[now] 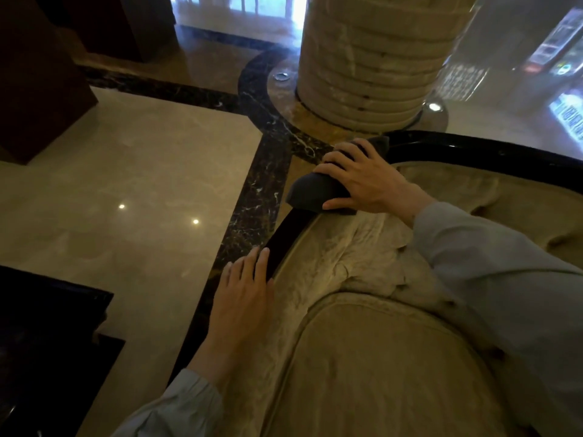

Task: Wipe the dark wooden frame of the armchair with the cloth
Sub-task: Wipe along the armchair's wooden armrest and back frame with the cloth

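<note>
Pressing the cloth [315,192] onto the frame's [285,238] curved edge, right hand [362,181] grips it; left hand [244,288] rests flat.

Pretty dim in here, warm yellowish cast. Daylight blows out the windows [252,7] up top, and two ceiling lights glint off the polished floor [142,184]. Soft focus overall, the right edge smeared, with the pillar [372,58] bowed by the wide lens.
</note>
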